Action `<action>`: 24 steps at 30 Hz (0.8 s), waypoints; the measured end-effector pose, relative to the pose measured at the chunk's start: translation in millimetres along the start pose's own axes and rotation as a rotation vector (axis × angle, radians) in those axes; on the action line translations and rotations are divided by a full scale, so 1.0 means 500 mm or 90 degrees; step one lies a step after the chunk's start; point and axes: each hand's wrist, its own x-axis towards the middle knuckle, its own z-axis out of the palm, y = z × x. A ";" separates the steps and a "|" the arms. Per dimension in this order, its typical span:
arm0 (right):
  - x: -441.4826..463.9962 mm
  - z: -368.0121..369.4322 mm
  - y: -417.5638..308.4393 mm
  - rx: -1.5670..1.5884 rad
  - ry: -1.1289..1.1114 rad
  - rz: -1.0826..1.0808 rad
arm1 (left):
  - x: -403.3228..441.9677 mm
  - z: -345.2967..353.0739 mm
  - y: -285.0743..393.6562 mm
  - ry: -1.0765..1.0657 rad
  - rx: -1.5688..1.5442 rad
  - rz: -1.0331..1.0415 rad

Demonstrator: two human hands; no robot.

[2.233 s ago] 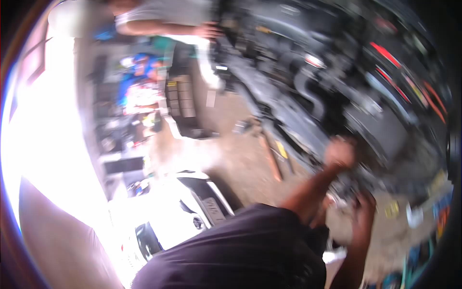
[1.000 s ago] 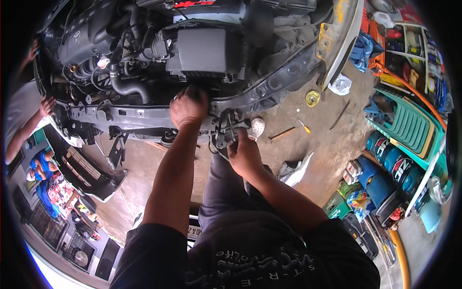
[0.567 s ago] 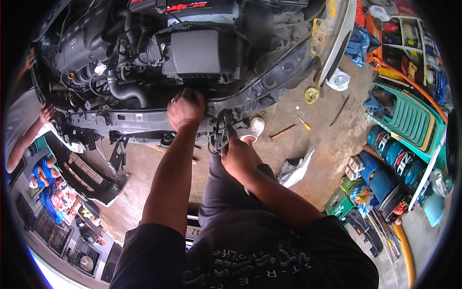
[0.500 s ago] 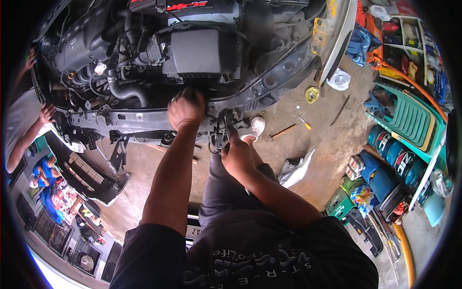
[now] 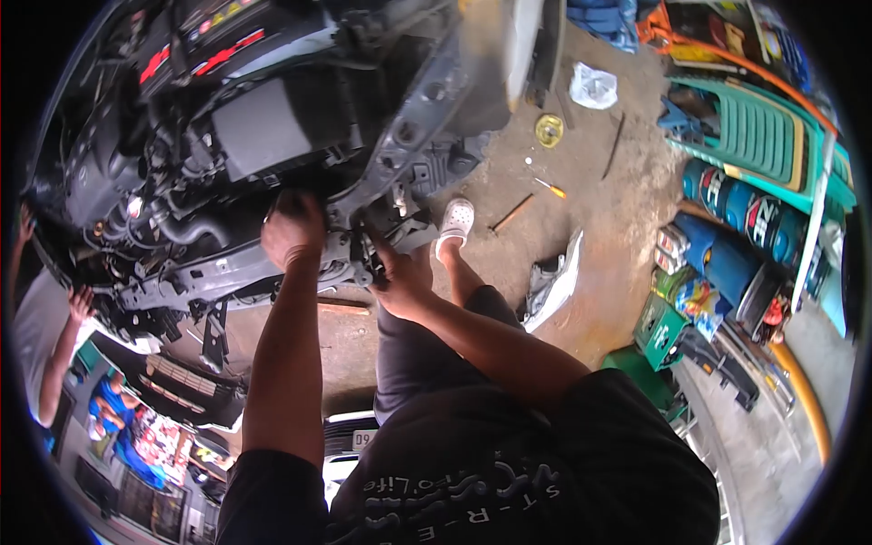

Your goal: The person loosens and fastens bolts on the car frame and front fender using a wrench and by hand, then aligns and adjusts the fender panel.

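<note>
My left hand [image 5: 295, 227] is closed over the grey front crossbar [image 5: 213, 271] of the car's engine bay, its fingertips hidden behind the bar. To its right, my right hand [image 5: 404, 280] is closed at a dark bracket [image 5: 356, 252] near the bar's end. What lies between those fingers is too small and dark to make out. Above my left hand sits a black air filter box [image 5: 263, 127], with a curved grey radiator hose [image 5: 195, 232] to its lower left.
At the left edge another person's hand [image 5: 81, 302] rests on the crossbar's far end. A removed bumper [image 5: 186, 381] lies on the floor. On the right are a hammer [image 5: 513, 212], a screwdriver [image 5: 550, 187], a white-and-black part [image 5: 554, 282] and green chairs [image 5: 754, 132].
My view has turned and shifted, so the car sits tilted and further left. Both my hands stay at the bar and bracket. The other person's hands remain at the far end.
</note>
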 end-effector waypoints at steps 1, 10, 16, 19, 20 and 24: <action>0.001 -0.003 0.012 0.138 -0.104 0.104 | 0.002 0.003 -0.001 0.002 0.009 -0.003; -0.011 -0.012 0.037 0.199 -0.220 0.198 | 0.003 0.006 -0.006 -0.012 -0.011 -0.013; -0.010 -0.009 0.036 0.148 -0.175 0.161 | 0.001 0.004 0.002 0.015 0.003 -0.022; 0.000 -0.014 0.020 0.143 -0.174 0.166 | 0.000 0.002 0.004 0.011 0.005 -0.017; 0.005 -0.018 0.012 0.134 -0.186 0.181 | -0.001 0.001 0.004 0.012 0.004 -0.015; -0.010 -0.006 0.029 0.114 -0.163 0.157 | -0.002 -0.006 0.008 0.009 -0.010 -0.022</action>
